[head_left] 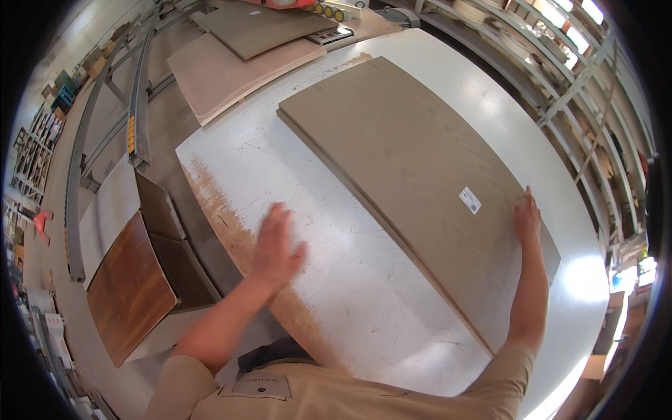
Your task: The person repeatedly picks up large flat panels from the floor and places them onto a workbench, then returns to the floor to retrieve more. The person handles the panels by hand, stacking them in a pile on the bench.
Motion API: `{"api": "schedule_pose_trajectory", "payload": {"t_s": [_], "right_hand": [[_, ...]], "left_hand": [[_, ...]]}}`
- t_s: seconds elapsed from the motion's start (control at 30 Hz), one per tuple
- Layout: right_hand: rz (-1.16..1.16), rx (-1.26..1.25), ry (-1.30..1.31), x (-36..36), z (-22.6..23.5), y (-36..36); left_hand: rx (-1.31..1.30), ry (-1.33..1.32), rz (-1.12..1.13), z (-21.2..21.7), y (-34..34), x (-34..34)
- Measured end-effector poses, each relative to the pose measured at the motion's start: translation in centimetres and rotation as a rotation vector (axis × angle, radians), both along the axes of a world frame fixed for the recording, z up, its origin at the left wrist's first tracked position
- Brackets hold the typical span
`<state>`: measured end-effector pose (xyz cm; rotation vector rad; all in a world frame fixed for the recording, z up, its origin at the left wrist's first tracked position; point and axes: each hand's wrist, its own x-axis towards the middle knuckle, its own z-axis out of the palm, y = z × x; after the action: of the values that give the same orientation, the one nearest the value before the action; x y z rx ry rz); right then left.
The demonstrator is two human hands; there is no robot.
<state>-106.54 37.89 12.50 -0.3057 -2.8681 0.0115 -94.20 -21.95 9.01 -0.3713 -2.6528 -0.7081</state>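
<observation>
A flat rectangular brown-grey wood-grain panel [413, 154] lies at a slant on the white worktable [336, 259]; its long near edge looks thick or layered, and I cannot tell if it is one board or a stack. A small white label [470, 200] sits on its top face. My right hand [528, 218] rests by the panel's right long edge, fingers stretched out. Over the table's worn left edge hovers my left hand [277, 248], a little blurred, with thumb and fingers apart. It holds nothing and is away from the panel.
An open box [133, 287] with a glossy brown flap stands left of the table. Metal rails [138, 105] run along the far left. Another brown panel [262, 28] lies on a pinkish board [231, 73] at the back. Shelving [560, 105] lines the right.
</observation>
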Motion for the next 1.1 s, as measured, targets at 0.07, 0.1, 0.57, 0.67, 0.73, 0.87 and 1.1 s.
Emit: {"api": "schedule_pose_trajectory", "payload": {"t_s": [0.07, 0.1, 0.57, 0.67, 0.73, 0.87, 1.1], "right_hand": [[-0.052, 0.014, -0.027, -4.4, -1.7, 1.8], [-0.119, 0.041, -0.085, -5.8, -2.3, 2.5], [-0.207, -0.077, 0.021, 3.0, -3.9, 2.1], [-0.253, 0.036, -0.027, 10.0, -5.1, 2.8], [-0.308, 0.126, -0.118, 15.5, -4.9, 3.0], [-0.626, 0.018, -0.085, 25.4, -4.4, 1.6], [-1.304, -0.227, -0.039, 35.9, -2.6, -2.0]], "left_hand": [[0.27, -0.088, -0.032, -0.2, 4.9, -0.6], [0.402, -0.157, 0.003, -0.3, 7.3, -1.1], [0.791, -0.227, 0.257, -0.5, 18.8, -5.5], [0.702, -0.198, 0.135, -1.2, 18.5, -5.3], [0.684, -0.214, 0.036, -1.7, 18.8, -5.3], [0.686, -0.297, -0.175, -2.2, 21.6, -6.3], [0.955, -0.92, -0.877, -0.3, 27.2, -14.8]]}}
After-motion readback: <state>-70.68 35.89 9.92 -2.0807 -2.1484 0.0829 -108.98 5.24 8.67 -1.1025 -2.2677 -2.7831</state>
